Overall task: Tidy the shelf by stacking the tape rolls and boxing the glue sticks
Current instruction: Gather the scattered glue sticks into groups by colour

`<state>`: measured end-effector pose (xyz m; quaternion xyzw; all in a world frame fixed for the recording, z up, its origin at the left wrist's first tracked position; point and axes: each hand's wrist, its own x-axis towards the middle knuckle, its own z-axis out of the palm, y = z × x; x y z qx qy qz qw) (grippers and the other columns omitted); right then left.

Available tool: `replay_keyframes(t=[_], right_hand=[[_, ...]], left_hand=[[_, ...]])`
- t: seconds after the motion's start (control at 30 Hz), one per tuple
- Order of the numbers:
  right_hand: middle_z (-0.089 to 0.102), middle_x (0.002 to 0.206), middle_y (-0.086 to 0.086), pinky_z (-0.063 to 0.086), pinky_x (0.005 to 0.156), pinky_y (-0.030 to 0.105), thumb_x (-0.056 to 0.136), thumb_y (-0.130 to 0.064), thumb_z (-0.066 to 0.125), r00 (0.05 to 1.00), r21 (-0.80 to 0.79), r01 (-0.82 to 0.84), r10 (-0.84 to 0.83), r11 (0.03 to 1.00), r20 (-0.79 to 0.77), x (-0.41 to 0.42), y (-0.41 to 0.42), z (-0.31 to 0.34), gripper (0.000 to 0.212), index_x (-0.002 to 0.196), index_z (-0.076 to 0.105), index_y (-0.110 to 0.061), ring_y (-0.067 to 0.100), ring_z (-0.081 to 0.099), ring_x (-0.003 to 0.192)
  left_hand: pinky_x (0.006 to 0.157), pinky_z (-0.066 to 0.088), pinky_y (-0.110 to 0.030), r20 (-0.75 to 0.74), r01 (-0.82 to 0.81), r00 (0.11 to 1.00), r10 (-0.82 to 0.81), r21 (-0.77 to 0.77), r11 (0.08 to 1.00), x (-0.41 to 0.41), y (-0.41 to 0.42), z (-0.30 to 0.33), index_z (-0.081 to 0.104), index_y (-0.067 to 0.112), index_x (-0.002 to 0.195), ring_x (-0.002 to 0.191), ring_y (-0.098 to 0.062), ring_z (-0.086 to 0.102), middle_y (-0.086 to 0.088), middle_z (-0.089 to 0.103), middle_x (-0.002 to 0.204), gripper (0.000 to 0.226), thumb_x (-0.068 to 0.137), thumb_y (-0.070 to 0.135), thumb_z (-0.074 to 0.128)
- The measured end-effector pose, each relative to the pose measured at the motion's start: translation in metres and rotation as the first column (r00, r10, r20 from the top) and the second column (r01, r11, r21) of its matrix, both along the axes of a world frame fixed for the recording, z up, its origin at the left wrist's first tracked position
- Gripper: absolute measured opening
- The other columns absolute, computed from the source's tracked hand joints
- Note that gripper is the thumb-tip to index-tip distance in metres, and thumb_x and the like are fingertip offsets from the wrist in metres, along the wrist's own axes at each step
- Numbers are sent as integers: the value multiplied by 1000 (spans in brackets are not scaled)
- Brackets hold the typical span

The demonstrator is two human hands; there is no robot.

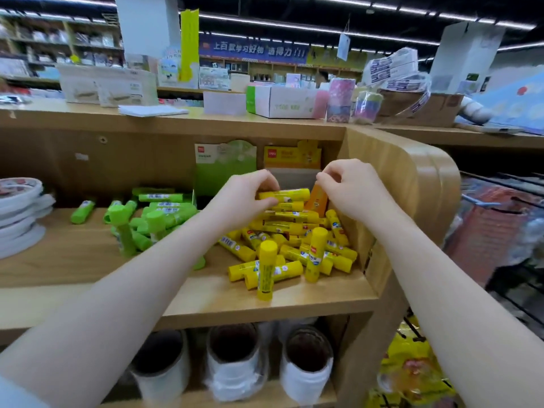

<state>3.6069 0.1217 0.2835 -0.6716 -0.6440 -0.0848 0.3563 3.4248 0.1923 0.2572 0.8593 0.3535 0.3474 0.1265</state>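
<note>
You stand in a stationery shop before a wooden shelf point(88, 260). On it, toward the right end, a heap of yellow glue sticks point(294, 242) lies in front of an open yellow box point(294, 172) standing against the back wall. Your left hand point(244, 198) curls its fingers around one yellow stick point(290, 194) at the top of the heap, held level at the box's mouth. Your right hand point(350, 187) pinches the box's orange front edge point(318, 198). Green glue sticks point(159, 216) lie scattered to the left, beside a green box point(223, 169). White tape rolls point(20, 213) sit stacked at the shelf's far left.
</note>
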Motion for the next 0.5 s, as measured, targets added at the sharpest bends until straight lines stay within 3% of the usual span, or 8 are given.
replay_keyframes(t=[0.1,0.27,0.37,0.43,0.5], right_hand=[[54,78,-2,31,54,23,95,-18,42,999,-53,22,-20,998,39,1,0,-5,23,89,64,-16,14,48,71],[58,104,10,37,70,26,95,-10,38,990,-214,129,-113,968,86,-2,1,-12,24,106,60,-12,25,53,91],[57,99,8,28,68,24,98,-13,35,993,-263,76,-48,962,111,-6,0,-17,27,104,60,-6,27,53,95],[55,93,1,28,67,22,98,-17,35,999,-227,2,-10,974,-33,-6,-3,-16,29,102,62,-10,19,51,90],[58,96,-3,36,76,24,98,-18,36,979,-120,-73,48,990,-199,-6,-7,-16,29,102,64,-15,13,50,91]], left_hand=[[74,38,-15,-207,138,969,-138,-14,990,21,4,-6,62,21,104,92,-10,55,6,63,99,20,84,24,65],[100,37,-39,-429,90,902,-45,84,992,38,18,-7,52,19,126,121,-24,41,-4,52,130,40,88,29,58],[108,28,-36,-393,122,916,-84,72,990,24,13,-8,47,15,132,129,-24,36,-5,46,137,41,91,21,54],[106,24,-27,-290,138,952,-95,131,982,7,7,-1,48,13,130,128,-21,37,-6,47,137,37,93,13,50],[99,24,-18,-165,95,984,-70,147,985,-11,2,9,50,14,129,125,-17,40,-4,49,134,36,94,9,45]])
